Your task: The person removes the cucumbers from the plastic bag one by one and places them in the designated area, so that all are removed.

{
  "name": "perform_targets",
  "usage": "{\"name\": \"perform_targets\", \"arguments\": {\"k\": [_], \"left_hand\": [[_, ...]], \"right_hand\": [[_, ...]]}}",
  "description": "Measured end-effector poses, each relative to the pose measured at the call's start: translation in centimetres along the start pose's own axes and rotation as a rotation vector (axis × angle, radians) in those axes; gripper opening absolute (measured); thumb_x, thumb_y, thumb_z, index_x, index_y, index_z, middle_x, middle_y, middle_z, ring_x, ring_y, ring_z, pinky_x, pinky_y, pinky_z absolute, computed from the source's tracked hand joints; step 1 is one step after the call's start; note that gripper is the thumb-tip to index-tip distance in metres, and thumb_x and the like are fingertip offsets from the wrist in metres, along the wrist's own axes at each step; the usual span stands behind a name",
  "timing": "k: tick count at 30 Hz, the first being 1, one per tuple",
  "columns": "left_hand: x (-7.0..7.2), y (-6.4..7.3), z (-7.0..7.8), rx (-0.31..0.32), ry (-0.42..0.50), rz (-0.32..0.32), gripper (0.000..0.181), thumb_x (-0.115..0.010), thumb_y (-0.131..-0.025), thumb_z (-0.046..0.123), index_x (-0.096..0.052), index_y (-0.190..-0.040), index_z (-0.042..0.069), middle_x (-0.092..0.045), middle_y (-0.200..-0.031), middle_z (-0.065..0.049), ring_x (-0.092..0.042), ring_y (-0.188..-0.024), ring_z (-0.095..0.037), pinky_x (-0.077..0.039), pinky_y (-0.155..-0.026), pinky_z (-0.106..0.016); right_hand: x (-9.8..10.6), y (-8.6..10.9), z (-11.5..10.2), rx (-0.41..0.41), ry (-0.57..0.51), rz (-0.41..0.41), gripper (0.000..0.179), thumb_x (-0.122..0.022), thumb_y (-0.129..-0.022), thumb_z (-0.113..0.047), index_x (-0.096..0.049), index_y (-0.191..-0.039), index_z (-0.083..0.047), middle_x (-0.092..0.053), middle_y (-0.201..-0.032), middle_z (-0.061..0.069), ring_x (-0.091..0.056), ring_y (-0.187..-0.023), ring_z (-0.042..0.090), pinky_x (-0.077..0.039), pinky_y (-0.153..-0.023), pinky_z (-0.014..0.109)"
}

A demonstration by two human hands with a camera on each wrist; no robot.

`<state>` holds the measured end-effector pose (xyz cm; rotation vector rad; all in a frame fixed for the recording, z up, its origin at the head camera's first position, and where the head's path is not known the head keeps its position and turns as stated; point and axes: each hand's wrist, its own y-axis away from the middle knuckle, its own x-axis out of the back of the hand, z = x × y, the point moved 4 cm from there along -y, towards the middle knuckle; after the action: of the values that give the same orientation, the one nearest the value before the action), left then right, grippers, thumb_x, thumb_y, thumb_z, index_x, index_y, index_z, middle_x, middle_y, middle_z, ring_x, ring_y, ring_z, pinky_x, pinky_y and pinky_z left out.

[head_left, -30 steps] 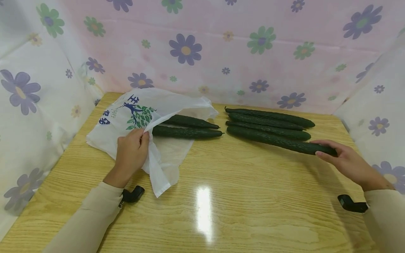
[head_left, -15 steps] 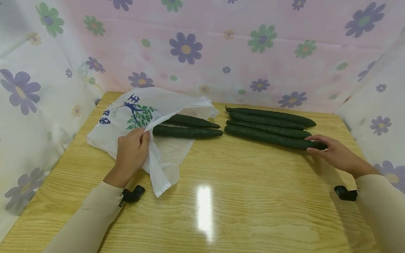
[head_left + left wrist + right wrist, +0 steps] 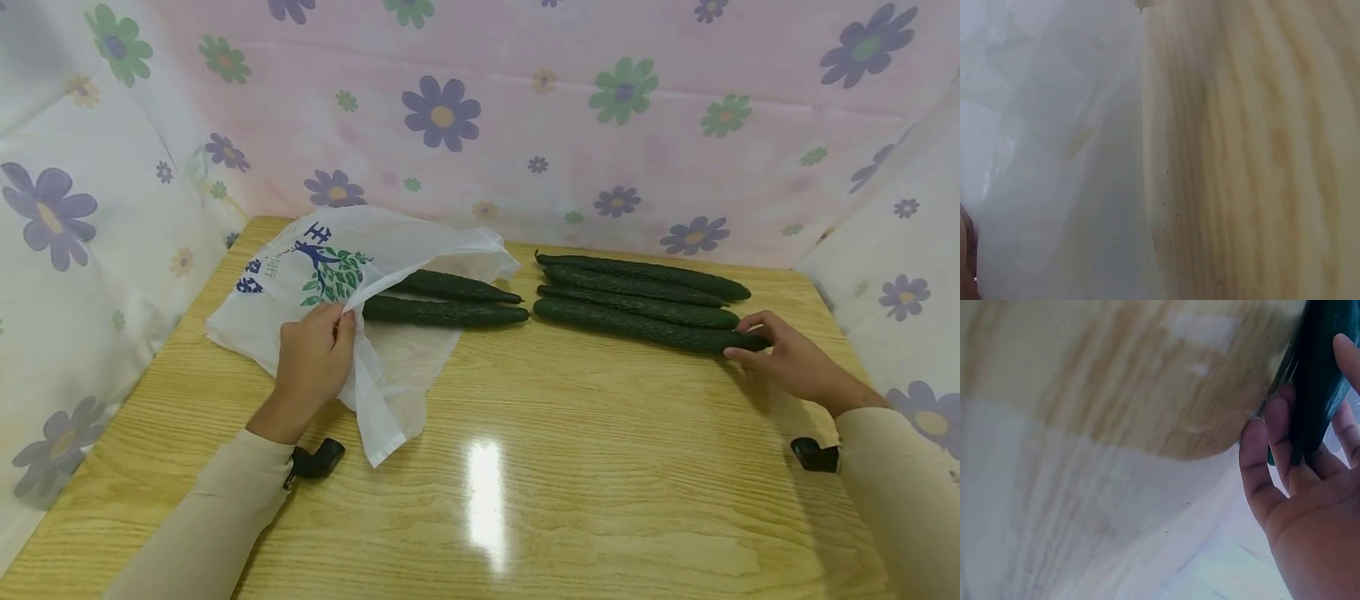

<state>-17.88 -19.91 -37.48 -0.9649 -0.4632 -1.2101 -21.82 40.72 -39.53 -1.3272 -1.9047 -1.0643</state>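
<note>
My left hand (image 3: 318,337) pinches the edge of a white plastic bag (image 3: 330,262) with a green and blue print at the left of the wooden table (image 3: 570,467). Two dark green cucumbers (image 3: 442,312) lie with their left ends inside the bag's mouth. Several more cucumbers (image 3: 637,279) lie side by side at the right. My right hand (image 3: 753,346) grips the right end of the nearest cucumber (image 3: 637,327). In the right wrist view my fingers (image 3: 1254,462) curl round that cucumber (image 3: 1316,375). The left wrist view shows only bag film (image 3: 1054,156) and table wood (image 3: 1260,156).
Flowered cloth walls (image 3: 525,108) close off the table at the back, left and right. A black strap piece (image 3: 317,460) lies by my left wrist and another black strap piece (image 3: 813,454) by my right. A light glare (image 3: 483,492) sits on the front of the table.
My right hand has drawn the nearest cucumber to the left and in against the row, so it now lies parallel to the others. The left hand and bag have stayed still.
</note>
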Motion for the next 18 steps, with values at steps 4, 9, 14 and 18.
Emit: {"name": "perform_targets", "arguments": {"k": [4,9,14,18], "left_hand": [[0.0,0.0,0.0,-0.002,-0.001,0.003,0.031,-0.047,-0.104,0.021,-0.064,-0.088,0.001,-0.063,-0.078,-0.015,-0.057,-0.071,-0.031,-0.033,-0.076,-0.044],[0.0,0.1,0.0,-0.002,-0.004,0.006,0.032,-0.046,-0.104,0.021,-0.064,-0.086,0.001,-0.062,-0.077,-0.014,-0.056,-0.071,-0.030,-0.033,-0.075,-0.043],[0.0,0.0,0.0,-0.015,-0.008,0.014,0.031,-0.047,-0.104,0.020,-0.063,-0.085,0.001,-0.063,-0.077,-0.014,-0.056,-0.070,-0.030,-0.033,-0.073,-0.042],[0.0,0.0,0.0,-0.018,-0.005,0.018,0.032,-0.047,-0.104,0.021,-0.064,-0.086,0.001,-0.063,-0.077,-0.014,-0.057,-0.070,-0.030,-0.034,-0.073,-0.043]], "right_hand": [[-0.2,0.1,-0.2,-0.003,0.034,0.038,0.062,-0.055,-0.101,-0.045,-0.032,-0.138,-0.001,-0.036,-0.141,0.037,-0.052,-0.115,0.048,-0.047,-0.082,0.052],[-0.3,0.2,-0.3,0.009,0.088,0.081,0.063,-0.057,-0.100,-0.044,-0.036,-0.138,0.002,-0.042,-0.137,0.035,-0.049,-0.116,0.051,-0.045,-0.082,0.058],[-0.3,0.1,-0.6,0.052,0.133,0.132,0.060,-0.059,-0.100,-0.038,-0.040,-0.135,0.007,-0.044,-0.132,0.035,-0.048,-0.115,0.051,-0.044,-0.083,0.061],[-0.5,0.3,-1.4,0.079,0.165,0.178,0.057,-0.063,-0.099,-0.035,-0.043,-0.131,0.009,-0.040,-0.133,0.036,-0.046,-0.113,0.051,-0.042,-0.084,0.064]]}}
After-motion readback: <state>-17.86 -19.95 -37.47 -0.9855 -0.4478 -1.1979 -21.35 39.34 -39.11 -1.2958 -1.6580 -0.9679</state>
